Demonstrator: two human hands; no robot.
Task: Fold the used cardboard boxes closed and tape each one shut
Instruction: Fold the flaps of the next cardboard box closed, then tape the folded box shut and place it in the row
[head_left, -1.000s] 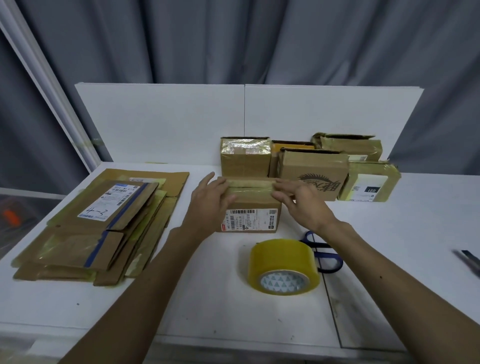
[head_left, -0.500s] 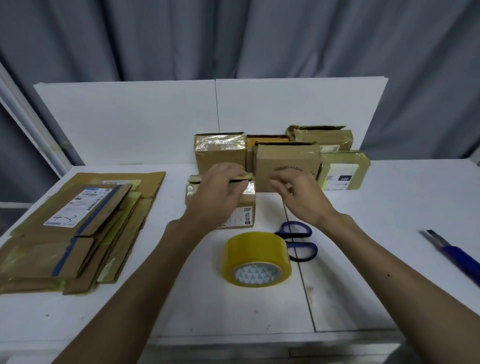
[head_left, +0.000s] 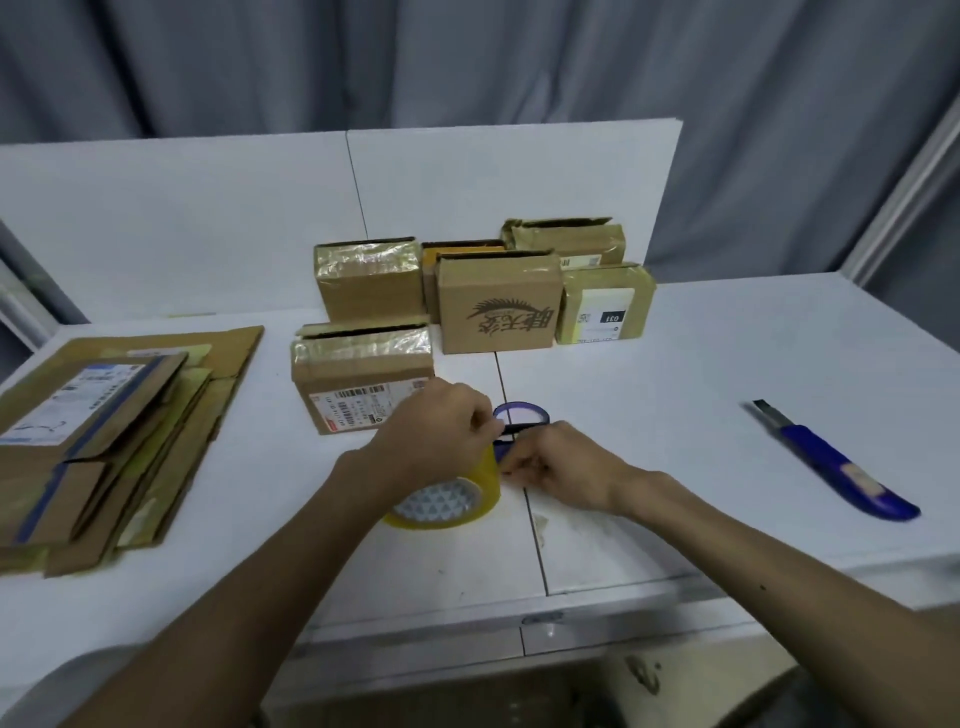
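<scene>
A roll of yellowish packing tape (head_left: 444, 506) stands on the white table (head_left: 675, 415) near the front. My left hand (head_left: 436, 434) grips the roll from above. My right hand (head_left: 553, 467) has its fingers curled against the roll's right side; what the fingertips pinch is hidden. Just behind the hands stands a small cardboard box (head_left: 361, 374) with a shipping label and glossy tape across its top. Neither hand touches it. Several more boxes (head_left: 498, 301) stand in a group at the back.
Blue-handled scissors (head_left: 521, 413) lie partly under my hands. A blue utility knife (head_left: 836, 467) lies at the right. A stack of flattened cardboard (head_left: 104, 431) covers the left of the table. White panels (head_left: 467, 197) stand behind the boxes.
Both hands have left the top of the labelled box and come back to the tape roll. The view has swung right and down.
</scene>
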